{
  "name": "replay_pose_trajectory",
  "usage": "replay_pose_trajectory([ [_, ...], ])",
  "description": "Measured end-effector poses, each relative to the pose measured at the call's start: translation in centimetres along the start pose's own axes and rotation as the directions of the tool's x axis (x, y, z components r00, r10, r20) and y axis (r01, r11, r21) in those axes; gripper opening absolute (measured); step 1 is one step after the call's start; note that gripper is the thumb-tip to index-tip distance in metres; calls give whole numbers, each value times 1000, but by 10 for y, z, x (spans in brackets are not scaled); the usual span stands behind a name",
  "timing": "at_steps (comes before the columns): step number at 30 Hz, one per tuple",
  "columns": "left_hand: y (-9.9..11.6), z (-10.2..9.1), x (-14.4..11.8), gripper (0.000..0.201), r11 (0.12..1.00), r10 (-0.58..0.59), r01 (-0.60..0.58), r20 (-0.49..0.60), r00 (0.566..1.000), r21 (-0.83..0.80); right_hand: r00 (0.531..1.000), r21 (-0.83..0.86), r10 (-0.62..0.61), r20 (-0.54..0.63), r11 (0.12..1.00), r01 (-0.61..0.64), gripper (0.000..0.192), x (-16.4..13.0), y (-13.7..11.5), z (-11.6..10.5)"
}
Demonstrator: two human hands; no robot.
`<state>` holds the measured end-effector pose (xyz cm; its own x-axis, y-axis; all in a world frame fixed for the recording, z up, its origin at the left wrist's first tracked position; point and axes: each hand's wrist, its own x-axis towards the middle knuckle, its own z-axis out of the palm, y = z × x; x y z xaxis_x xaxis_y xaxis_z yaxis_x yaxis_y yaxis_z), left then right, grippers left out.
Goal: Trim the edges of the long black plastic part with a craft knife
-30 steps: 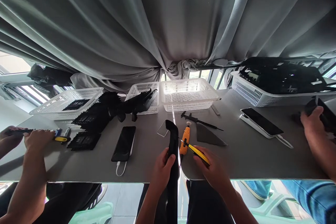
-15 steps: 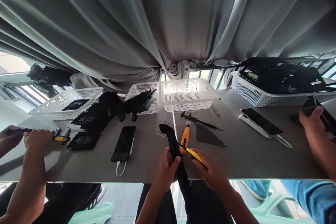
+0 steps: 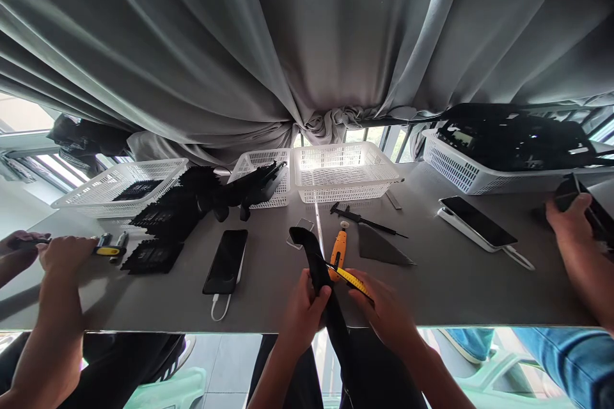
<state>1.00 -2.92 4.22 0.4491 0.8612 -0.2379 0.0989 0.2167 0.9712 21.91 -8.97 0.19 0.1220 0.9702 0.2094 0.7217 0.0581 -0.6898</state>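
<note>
My left hand [image 3: 303,310] grips a long black curved plastic part [image 3: 316,262] that rises over the near table edge and leans left at its top. My right hand [image 3: 384,310] holds a yellow and black utility knife [image 3: 349,277], its blade end touching the black part just above my left hand. Behind them an orange tool [image 3: 338,245] lies on the grey table [image 3: 432,281], close to the black part.
White mesh baskets [image 3: 341,172] line the far edge; one at the right [image 3: 455,166] holds black parts. Two phones [image 3: 226,253] [image 3: 474,220], a black caliper [image 3: 364,220], a grey wedge [image 3: 381,246] and black trays [image 3: 153,255] lie about. Other people's hands work at left [image 3: 62,252] and right [image 3: 570,223].
The black part has tilted from upright to leaning left, its lower end swinging right. My right hand moved the knife left against it. The person at left shifted slightly.
</note>
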Motion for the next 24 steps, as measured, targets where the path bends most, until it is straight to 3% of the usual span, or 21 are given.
replay_pose_trajectory([
  [17,3,-4,-2,46,999,44,-45,14,999,6,993,-14,-49,-110,999,48,40,-1,6,3],
  [22,4,-11,-7,61,997,22,-12,116,993,-79,995,4,-49,-88,999,50,40,-3,2,0],
  [24,4,-12,-7,65,995,53,-47,57,997,-90,996,8,-61,-73,998,61,39,-4,0,-1],
])
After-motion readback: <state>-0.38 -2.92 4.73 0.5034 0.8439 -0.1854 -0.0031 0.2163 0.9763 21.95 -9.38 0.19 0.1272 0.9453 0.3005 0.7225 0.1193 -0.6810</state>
